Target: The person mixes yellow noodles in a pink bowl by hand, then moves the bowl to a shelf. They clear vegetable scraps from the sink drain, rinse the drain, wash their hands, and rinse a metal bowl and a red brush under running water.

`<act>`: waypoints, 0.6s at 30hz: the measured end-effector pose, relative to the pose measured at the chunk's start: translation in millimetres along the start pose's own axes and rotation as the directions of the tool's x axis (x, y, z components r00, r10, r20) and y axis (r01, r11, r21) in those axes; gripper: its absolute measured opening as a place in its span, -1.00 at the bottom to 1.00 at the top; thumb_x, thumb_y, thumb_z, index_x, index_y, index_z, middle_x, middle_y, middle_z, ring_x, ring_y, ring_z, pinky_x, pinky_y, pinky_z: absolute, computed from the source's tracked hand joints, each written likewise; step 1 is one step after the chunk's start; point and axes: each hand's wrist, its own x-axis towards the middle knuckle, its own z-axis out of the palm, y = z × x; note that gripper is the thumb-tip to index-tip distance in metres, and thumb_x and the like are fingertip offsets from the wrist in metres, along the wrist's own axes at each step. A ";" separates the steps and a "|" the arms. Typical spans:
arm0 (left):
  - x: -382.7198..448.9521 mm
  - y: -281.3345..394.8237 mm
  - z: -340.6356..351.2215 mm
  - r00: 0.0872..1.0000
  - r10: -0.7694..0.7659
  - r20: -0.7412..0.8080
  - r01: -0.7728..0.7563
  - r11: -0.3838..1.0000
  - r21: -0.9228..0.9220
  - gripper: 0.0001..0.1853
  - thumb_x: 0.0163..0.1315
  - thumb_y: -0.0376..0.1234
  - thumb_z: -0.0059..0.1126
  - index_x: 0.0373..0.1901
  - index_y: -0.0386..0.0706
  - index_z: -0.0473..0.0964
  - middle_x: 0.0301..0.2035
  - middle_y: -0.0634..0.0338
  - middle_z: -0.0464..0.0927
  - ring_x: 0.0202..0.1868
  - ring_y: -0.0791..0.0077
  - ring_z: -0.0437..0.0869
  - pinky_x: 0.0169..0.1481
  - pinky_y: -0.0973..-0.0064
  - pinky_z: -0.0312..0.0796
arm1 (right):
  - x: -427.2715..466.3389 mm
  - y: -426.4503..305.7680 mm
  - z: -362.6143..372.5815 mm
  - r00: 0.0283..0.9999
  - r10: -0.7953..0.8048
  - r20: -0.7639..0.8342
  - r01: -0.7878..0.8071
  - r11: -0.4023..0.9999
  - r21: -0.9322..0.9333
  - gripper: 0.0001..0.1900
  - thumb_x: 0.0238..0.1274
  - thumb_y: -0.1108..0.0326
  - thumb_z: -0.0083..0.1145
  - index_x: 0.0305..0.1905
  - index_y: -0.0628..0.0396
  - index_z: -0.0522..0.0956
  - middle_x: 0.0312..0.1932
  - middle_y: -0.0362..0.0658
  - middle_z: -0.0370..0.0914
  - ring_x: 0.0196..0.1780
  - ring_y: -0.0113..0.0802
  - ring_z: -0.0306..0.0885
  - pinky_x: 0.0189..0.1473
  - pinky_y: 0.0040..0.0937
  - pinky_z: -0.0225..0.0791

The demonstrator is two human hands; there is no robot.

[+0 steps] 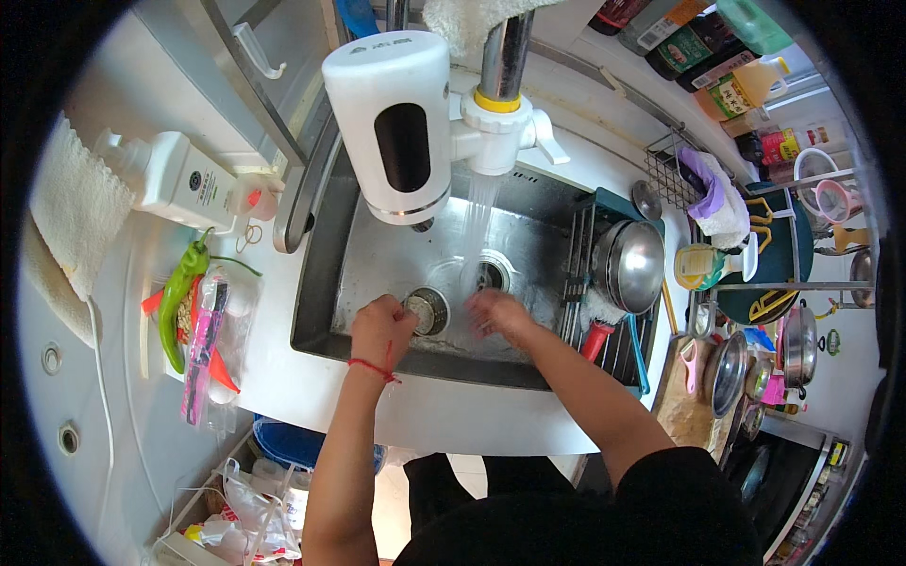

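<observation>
My left hand (383, 327), with a red string bracelet on its wrist, is closed on a metal sink strainer basket (429, 311) and holds it over the sink. My right hand (497, 316) is blurred, beside the stream of water (481, 219), its fingers apart with nothing seen in them. The water runs from a white faucet fitting (495, 134) towards the drain opening (491, 272) of the stainless steel sink (382, 262). A white cylindrical water heater unit (396, 127) juts out from the fitting at its left.
Metal bowls (640, 267) rest on a rack at the sink's right side, near a red-handled brush (597, 342). Left on the counter (495, 417) lie a green chili pepper (182, 283), eggs and a pump bottle (191, 177). Farther right is a wooden cutting board (676, 396).
</observation>
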 end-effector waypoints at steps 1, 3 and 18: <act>5.0 -4.1 9.7 0.999 -0.005 0.045 0.004 0.999 0.035 -0.79 -0.01 -0.29 0.20 -0.53 -0.29 0.56 -0.52 -0.11 0.61 -0.44 0.01 0.67 -0.26 0.25 0.50 | -13.8 -5.3 10.8 0.996 0.086 -0.025 -0.087 0.996 -0.022 -0.66 0.32 0.09 0.06 -0.01 0.11 0.48 -0.23 -0.09 0.51 -0.24 -0.25 0.60 -0.31 -0.25 0.54; 17.0 -11.2 30.2 0.992 -0.018 0.125 0.005 0.995 0.100 -0.79 -0.01 -0.26 0.20 -0.53 -0.25 0.57 -0.48 -0.12 0.61 -0.36 -0.07 0.65 -0.18 0.17 0.49 | -31.5 -13.7 34.4 0.988 0.154 0.032 -0.153 0.988 -0.033 -0.65 0.34 0.10 0.05 0.03 0.13 0.45 -0.17 -0.05 0.49 -0.23 -0.22 0.60 -0.32 -0.26 0.54; 94.4 -46.8 120.5 0.712 -0.180 0.678 0.541 0.757 -0.367 -0.76 0.28 -0.29 0.12 -0.36 -0.34 0.51 -0.51 0.04 0.56 -0.50 0.30 0.59 -0.36 0.29 0.50 | 25.2 6.3 -7.9 0.701 -0.627 -0.339 0.131 0.581 -0.803 -0.72 0.00 0.52 0.11 -0.11 0.31 0.53 -0.50 0.06 0.61 -0.67 -0.24 0.58 -0.61 -0.27 0.47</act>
